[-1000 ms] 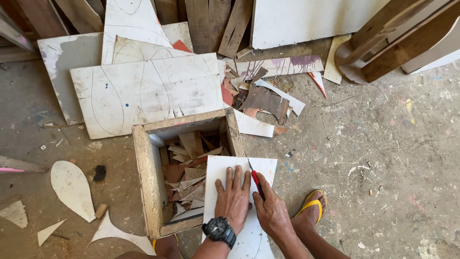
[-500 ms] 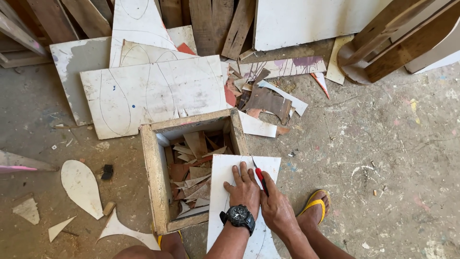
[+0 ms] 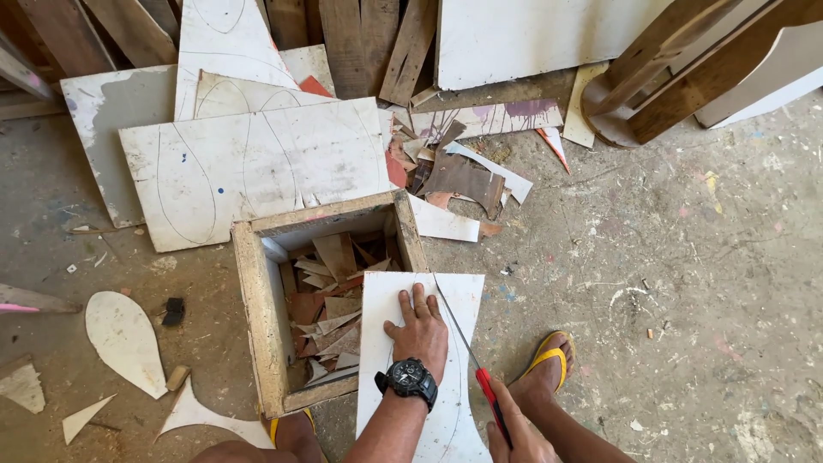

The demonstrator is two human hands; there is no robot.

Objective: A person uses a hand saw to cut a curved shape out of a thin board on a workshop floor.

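Left hand [image 3: 417, 330] is lying flat, fingers spread, pressing down a white board [image 3: 390, 343] that is resting on the wooden box [image 3: 257, 300] rim and overhanging the floor. Right hand [image 3: 519, 433] is wrapping closed around the red handle of a thin saw [image 3: 467, 343], blade lying along the board's right edge. Box is holding wood scraps [image 3: 330, 300]. A yellow sandal [image 3: 549, 360] is sitting just beside the board.

Sheet [image 3: 390, 296]: we see it resting on the box's [image 3: 257, 309] right edge.
Left hand [image 3: 417, 330]: flat on the sheet.
Saw [image 3: 470, 351]: right of that hand.
Scraps [image 3: 330, 309]: in the box.
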